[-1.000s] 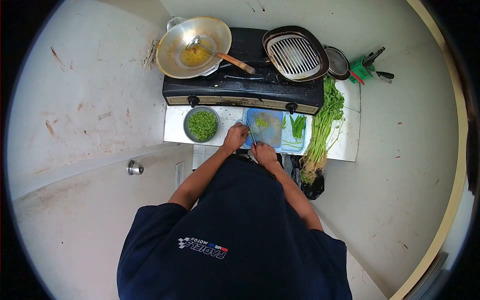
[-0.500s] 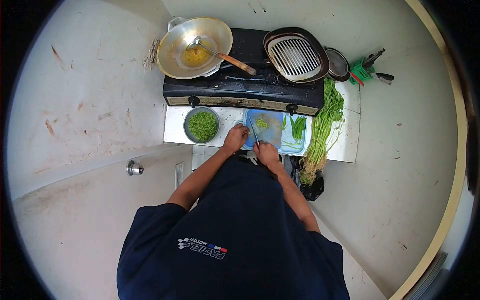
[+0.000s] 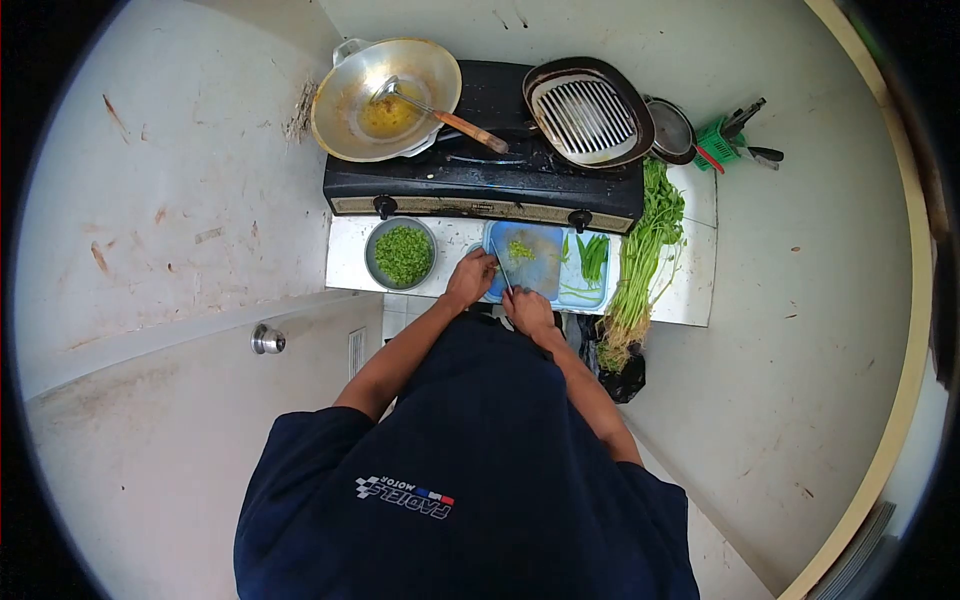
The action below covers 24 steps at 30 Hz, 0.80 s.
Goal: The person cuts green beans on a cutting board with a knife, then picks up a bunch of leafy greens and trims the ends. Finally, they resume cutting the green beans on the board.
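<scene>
My right hand [image 3: 530,311] is closed around the handle of a knife [image 3: 502,266], whose blade points away from me over a blue cutting board [image 3: 545,278]. Just left of the blade, my left hand [image 3: 471,279] has its fingertips pinched together at the board's edge; what they hold is too small to make out. A little pile of chopped green pieces [image 3: 520,250] lies on the board beyond the blade. To the right are several long green pods [image 3: 593,259], probably beans. On the left stands a grey bowl [image 3: 372,266] full of finely chopped greens [image 3: 404,254].
Behind the board is a black two-burner stove [image 3: 480,190]. It carries a wok [image 3: 335,105] with a wooden-handled ladle [image 3: 470,130] and a grill pan [image 3: 590,110]. Leafy stalks with roots [image 3: 640,260] lie at the right. A small pan [image 3: 670,130] and green basket [image 3: 716,147] stand behind.
The knife and my right hand have shifted slightly left, bringing the blade closer to my left fingertips. The camera view has also moved a little.
</scene>
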{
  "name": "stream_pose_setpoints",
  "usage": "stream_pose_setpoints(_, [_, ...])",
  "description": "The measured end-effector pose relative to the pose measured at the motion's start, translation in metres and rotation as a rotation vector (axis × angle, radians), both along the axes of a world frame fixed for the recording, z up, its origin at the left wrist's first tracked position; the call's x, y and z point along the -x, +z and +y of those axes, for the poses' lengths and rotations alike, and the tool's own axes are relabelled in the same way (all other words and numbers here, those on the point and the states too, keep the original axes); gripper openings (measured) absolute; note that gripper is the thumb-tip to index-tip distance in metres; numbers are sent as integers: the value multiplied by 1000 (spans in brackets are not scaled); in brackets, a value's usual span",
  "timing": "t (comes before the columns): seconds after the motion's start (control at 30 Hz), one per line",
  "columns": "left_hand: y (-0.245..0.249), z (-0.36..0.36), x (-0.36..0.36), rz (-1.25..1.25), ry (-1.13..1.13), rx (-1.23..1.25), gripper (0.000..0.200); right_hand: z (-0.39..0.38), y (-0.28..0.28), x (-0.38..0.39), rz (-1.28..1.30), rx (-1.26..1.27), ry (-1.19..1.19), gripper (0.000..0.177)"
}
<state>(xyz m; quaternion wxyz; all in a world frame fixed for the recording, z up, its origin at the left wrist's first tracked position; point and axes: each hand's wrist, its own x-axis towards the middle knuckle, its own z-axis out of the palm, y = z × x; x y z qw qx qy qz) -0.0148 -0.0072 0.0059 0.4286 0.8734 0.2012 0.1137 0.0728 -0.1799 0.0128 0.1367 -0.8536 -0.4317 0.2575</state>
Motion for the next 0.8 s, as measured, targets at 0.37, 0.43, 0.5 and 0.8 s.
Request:
stream_pose_setpoints(0.37, [2,-2,0,1,7,-4,8,9,-2,4,0,27,-28,49])
stream_pose_setpoints(0.43, [-5,0,0,-7,-1,1,8,13,-7,3,-26,17,-17,49])
stream_pose_setpoints(0.5, [-7,-2,3,-10,6,6,8,11,-8,6,-41,14,-7,48])
stream_pose_setpoints(0.8, [-9,-5,2,-54,60,16,7,6,-3,11,-67,3,-13,47])
